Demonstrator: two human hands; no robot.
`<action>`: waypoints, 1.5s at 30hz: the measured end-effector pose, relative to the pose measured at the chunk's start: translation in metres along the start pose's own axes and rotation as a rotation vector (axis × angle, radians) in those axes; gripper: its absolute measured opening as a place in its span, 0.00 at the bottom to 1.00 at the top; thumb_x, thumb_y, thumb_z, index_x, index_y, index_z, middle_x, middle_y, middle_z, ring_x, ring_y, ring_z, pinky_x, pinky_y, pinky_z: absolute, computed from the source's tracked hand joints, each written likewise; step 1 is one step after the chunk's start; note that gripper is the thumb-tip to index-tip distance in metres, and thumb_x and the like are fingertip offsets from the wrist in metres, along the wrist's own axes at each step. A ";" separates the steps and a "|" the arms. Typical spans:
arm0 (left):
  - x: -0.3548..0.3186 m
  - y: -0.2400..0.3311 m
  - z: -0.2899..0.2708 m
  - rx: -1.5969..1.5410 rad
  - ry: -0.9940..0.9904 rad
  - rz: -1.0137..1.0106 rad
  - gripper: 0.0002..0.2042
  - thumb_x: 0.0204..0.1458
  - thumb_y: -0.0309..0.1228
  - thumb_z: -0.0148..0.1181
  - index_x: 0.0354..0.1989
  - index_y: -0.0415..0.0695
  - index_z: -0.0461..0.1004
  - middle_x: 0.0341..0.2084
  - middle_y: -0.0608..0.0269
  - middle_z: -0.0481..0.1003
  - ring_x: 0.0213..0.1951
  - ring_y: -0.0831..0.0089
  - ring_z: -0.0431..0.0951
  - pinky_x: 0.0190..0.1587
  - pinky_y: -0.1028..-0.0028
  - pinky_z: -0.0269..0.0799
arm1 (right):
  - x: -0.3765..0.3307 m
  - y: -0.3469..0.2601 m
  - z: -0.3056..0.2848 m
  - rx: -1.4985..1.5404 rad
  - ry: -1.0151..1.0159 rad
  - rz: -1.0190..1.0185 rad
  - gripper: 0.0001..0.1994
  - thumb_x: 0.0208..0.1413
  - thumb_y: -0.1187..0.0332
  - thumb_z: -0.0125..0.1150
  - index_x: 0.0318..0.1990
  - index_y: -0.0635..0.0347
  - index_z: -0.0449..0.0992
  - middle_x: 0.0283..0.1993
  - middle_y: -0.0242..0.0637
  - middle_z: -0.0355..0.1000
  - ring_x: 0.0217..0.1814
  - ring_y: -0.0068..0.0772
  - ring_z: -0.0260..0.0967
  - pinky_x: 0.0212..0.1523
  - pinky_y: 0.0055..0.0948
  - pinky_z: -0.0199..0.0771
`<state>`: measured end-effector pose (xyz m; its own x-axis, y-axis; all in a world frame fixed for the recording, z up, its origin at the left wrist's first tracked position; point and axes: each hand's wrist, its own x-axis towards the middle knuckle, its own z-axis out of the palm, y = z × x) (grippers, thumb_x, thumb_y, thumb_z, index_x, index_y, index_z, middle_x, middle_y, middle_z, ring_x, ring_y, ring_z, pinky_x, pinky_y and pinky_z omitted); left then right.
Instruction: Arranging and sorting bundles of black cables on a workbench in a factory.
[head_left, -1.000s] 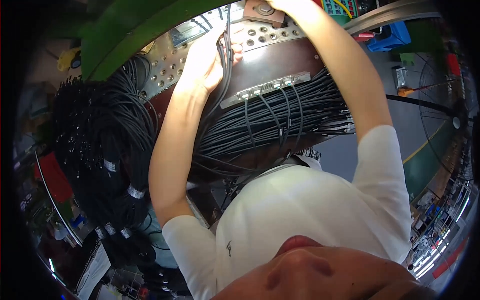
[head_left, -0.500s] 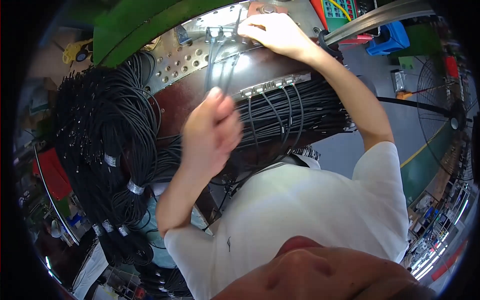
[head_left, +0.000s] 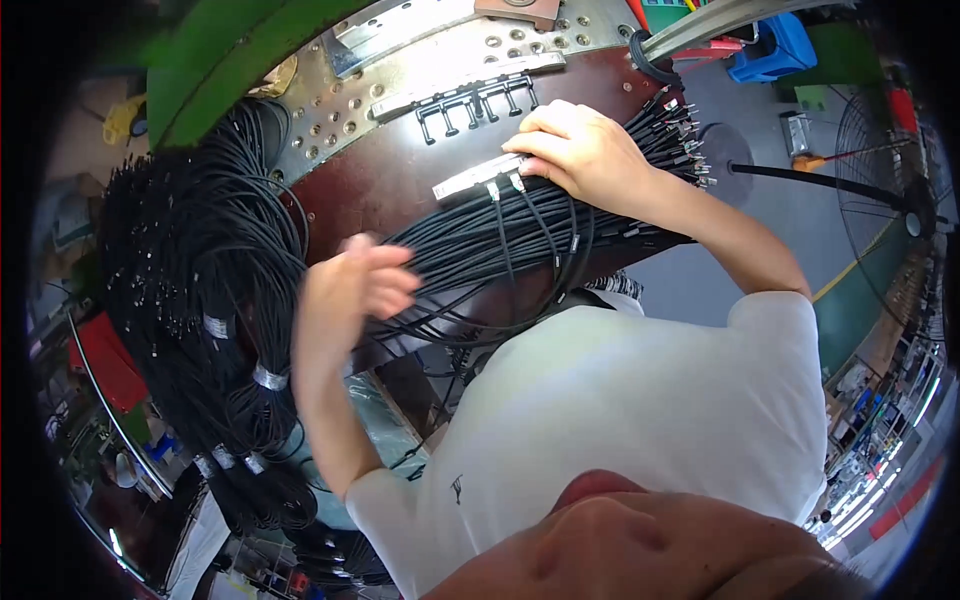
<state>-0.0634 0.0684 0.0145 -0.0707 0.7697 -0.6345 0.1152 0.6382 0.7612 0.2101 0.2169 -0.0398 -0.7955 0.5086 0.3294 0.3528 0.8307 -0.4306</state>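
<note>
My right hand (head_left: 585,160) is closed over the right end of a slim metal strip (head_left: 462,183), thumb and fingers at its edge. Two cable connectors (head_left: 505,188) show on the strip beside the thumb; the hand covers the strip's right part. Black cables (head_left: 470,240) run in a thick bundle beneath. My left hand (head_left: 350,285), smeared by motion, is raised near the bundle's left end with fingers apart and nothing seen in them. Beyond the right hand, a black comb-like piece with several prongs (head_left: 475,108) lies along a second metal bar (head_left: 385,107).
A metal plate full of holes (head_left: 320,130) borders the dark red surface (head_left: 365,180). A large heap of black cables (head_left: 170,240) hangs at the left. A green machine part (head_left: 260,50) crosses the upper left. A fan (head_left: 890,240) stands at the right.
My right hand has come down from the metal plate onto the strip, which now sits further left. My left hand has moved left and down. The comb-like piece now shows without cables.
</note>
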 end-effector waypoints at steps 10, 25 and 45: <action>0.074 0.072 0.053 -0.877 -0.209 0.078 0.13 0.59 0.35 0.43 0.36 0.36 0.68 0.20 0.62 0.69 0.18 0.76 0.68 0.22 0.78 0.66 | 0.129 -0.011 -0.038 0.189 0.166 -0.085 0.13 0.53 0.63 0.55 0.41 0.60 0.76 0.42 0.45 0.74 0.40 0.42 0.73 0.42 0.32 0.72; 0.154 0.084 -0.030 1.242 0.754 0.868 0.14 0.57 0.35 0.49 0.44 0.40 0.75 0.39 0.60 0.77 0.35 0.69 0.78 0.43 0.73 0.73 | 0.122 0.035 -0.032 0.123 0.165 -0.025 0.13 0.53 0.64 0.55 0.43 0.60 0.76 0.43 0.45 0.74 0.42 0.42 0.72 0.43 0.32 0.71; 0.198 0.076 -0.038 1.338 0.887 1.347 0.15 0.46 0.45 0.62 0.35 0.47 0.77 0.28 0.61 0.76 0.30 0.62 0.76 0.34 0.67 0.71 | 0.126 0.046 -0.013 0.037 0.181 0.052 0.13 0.53 0.66 0.55 0.45 0.59 0.75 0.44 0.44 0.73 0.44 0.41 0.71 0.45 0.31 0.71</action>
<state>-0.1057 0.2700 -0.0479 0.3505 0.6942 0.6286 0.9360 -0.2824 -0.2099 0.1327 0.3219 -0.0075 -0.6736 0.5861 0.4503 0.3705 0.7950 -0.4804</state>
